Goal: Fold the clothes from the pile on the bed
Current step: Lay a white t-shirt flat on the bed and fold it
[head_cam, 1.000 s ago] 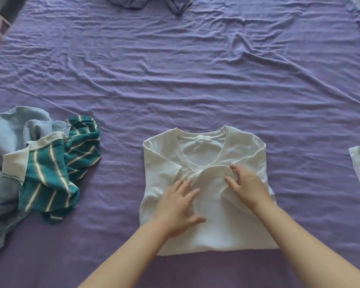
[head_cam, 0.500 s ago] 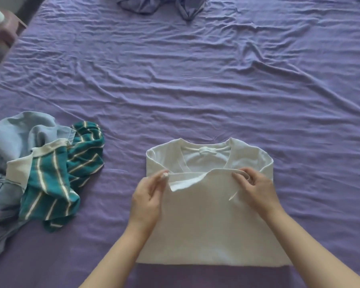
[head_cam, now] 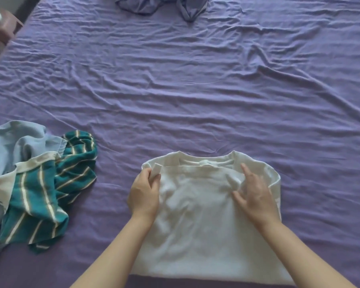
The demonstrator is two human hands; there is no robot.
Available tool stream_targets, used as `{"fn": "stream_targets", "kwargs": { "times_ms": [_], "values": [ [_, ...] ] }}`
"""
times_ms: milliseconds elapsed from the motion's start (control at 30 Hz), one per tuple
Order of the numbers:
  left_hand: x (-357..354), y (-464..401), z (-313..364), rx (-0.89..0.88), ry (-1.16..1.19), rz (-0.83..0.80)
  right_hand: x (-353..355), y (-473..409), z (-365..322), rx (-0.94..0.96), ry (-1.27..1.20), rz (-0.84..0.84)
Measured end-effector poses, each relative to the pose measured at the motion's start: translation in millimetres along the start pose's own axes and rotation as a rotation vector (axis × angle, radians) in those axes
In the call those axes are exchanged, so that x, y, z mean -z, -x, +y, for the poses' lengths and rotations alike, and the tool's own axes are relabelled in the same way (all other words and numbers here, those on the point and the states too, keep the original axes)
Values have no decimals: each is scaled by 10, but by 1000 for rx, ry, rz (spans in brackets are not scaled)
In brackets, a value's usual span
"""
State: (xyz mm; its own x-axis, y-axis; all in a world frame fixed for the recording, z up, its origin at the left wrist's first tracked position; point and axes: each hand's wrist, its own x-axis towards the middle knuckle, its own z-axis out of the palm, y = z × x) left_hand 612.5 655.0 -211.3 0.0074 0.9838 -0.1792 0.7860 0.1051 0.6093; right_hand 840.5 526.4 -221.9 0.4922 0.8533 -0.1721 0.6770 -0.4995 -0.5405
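Note:
A white T-shirt (head_cam: 197,221) lies on the purple bed sheet (head_cam: 195,90), folded into a rectangle with its lower half laid up over the chest to just below the collar. My left hand (head_cam: 144,193) pinches the top left corner of the folded layer between thumb and fingers. My right hand (head_cam: 253,193) lies flat on the top right part of the shirt, fingers spread. To the left sits the pile: a teal shirt with cream stripes (head_cam: 48,188) over pale blue garments (head_cam: 10,142).
A crumpled purple-grey garment (head_cam: 160,5) lies at the far edge of the bed. At the top left corner, beyond the bed's edge, a pink and white object (head_cam: 0,26) shows blurred. Wrinkled sheet stretches between the shirt and the far edge.
The folded-up layer has been carried further toward the collar and laid down. My right hand let go of the edge and now rests flat; my left hand still pinches its corner.

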Motion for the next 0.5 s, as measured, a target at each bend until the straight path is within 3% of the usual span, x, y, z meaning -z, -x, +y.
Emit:
{"fn": "stream_targets", "kwargs": {
  "times_ms": [200, 267, 367, 433, 500],
  "values": [
    [103, -185, 50, -33, 55, 176, 142, -233, -112, 140, -122, 277],
    [69, -276, 41, 3, 3, 144, 167, -325, -125, 68, -168, 284],
    [-19, -280, 68, 12, -210, 92, 130, -371, -60, -107, -232, 153],
    [-139, -140, 135, -213, -341, 51, 111, -286, -4, -203, -250, 64],
    [-326, 67, 228, -528, -409, -15, 113, -136, 16, -167, -192, 15]
  ]
}}
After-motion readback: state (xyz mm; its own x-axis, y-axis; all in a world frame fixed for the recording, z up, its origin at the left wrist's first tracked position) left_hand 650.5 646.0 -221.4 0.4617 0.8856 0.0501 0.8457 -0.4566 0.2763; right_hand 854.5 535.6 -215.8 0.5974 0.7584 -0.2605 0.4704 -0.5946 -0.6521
